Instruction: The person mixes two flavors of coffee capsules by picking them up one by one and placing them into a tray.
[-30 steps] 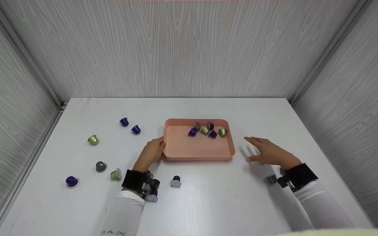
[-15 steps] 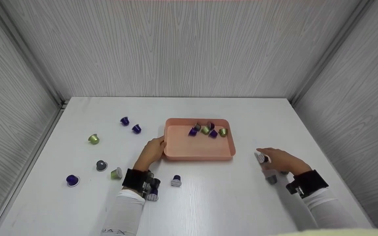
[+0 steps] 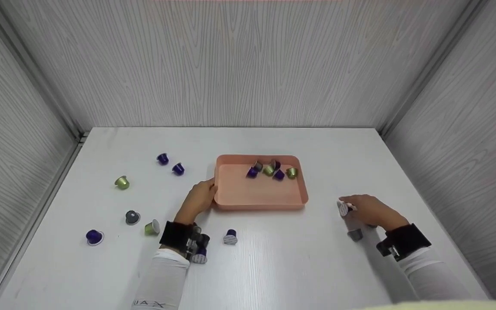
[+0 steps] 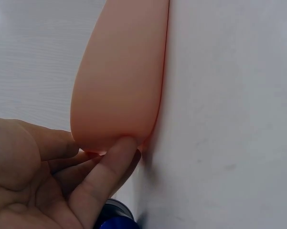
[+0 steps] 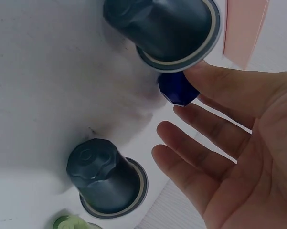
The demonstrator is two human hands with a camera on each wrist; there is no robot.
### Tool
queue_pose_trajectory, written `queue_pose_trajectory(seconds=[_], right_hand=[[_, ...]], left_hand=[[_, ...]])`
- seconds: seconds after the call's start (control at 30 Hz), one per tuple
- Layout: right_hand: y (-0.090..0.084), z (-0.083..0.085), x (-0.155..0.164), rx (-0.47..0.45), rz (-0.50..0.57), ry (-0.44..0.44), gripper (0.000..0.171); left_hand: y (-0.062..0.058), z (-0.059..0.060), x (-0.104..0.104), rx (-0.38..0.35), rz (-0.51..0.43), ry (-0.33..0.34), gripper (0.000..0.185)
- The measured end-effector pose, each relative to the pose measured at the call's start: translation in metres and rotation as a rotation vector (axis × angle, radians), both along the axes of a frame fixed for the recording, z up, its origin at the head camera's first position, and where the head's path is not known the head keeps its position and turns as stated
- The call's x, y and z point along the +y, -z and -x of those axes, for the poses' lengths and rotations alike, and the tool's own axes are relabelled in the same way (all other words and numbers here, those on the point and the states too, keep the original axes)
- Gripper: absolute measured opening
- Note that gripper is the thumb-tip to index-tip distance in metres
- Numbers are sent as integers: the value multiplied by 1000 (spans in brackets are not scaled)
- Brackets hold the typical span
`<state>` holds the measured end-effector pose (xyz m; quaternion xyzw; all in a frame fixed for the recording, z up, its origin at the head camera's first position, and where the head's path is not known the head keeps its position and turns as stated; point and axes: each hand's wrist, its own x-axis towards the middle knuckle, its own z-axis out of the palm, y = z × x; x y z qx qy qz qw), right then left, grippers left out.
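A shallow salmon-pink tray [image 3: 239, 193] lies on the white table with several purple, green and dark coffee capsules [image 3: 268, 170] in its far right part. My left hand [image 3: 198, 200] holds the tray's left side, fingers against its outer wall. In the left wrist view, fingers [image 4: 112, 167] meet the tray's rounded corner [image 4: 119, 95]. My right hand [image 3: 373, 211] is right of the tray, low at the table, pinching a blue-purple coffee capsule [image 5: 176, 88] between thumb and index finger; the other fingers are spread. Its pale lid [image 3: 343, 209] faces left. A dark grey capsule [image 3: 354, 234] lies just in front.
Loose capsules lie left of the tray: purple [image 3: 162, 159], green [image 3: 122, 182], grey [image 3: 132, 217] and others. Several more [image 3: 200, 256] sit by the left wrist, partly hidden. One purple capsule [image 3: 230, 237] lies in front of the tray. Grey wood-grain panels [image 3: 239, 64] enclose the table.
My right hand has moved right and down, away from the tray's right side, onto the capsule; during the last half second it has barely moved. Left hand and tray stay in place.
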<state>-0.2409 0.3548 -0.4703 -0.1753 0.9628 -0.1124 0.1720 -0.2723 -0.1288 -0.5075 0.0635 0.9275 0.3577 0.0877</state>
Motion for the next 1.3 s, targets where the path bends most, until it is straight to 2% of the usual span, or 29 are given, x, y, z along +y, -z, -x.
queue_pose_trajectory(seconds=[0.27, 0.43, 0.7, 0.87, 1.3], right_hand=[[6, 0, -1, 41, 32, -11, 39], [6, 1, -2, 59, 42, -14, 37], [1, 4, -3, 52, 40, -1, 36], [-1, 8, -5, 84, 57, -36, 35], [-19, 19, -27, 125, 95, -95, 35]], left_hand=[[2, 1, -1, -13, -20, -12, 42], [1, 0, -1, 11, -22, -4, 41], [-1, 0, -1, 7, -21, -7, 39], [0, -1, 0, -2, -25, -16, 40], [2, -1, -2, 48, -19, 2, 38]])
